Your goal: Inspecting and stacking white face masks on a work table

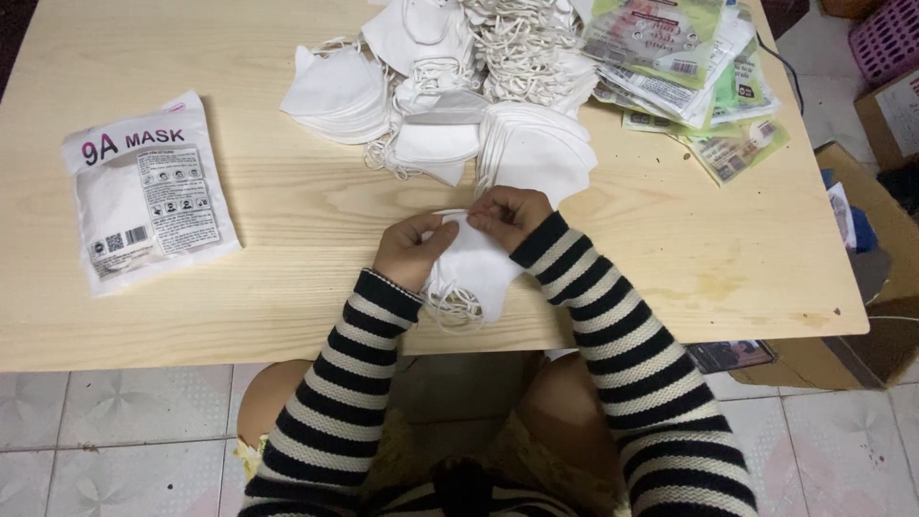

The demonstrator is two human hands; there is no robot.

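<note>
At the left of the frame a sealed white plastic pouch [148, 191] lies flat on the pale wood-grain tabletop [287, 287]; just below centre, the left hand [412, 251] and right hand [507, 215] both pinch the top edge of a small stack of soft white folded masks [474, 268], fingers clenched on the fabric. Squaring the edges with light, even pressure and leaving the thin elastic loops free looks the neat way to handle it. Loose masks [440, 86] pile up at upper centre, glossy green printed packets [689, 67] at upper right.
</note>
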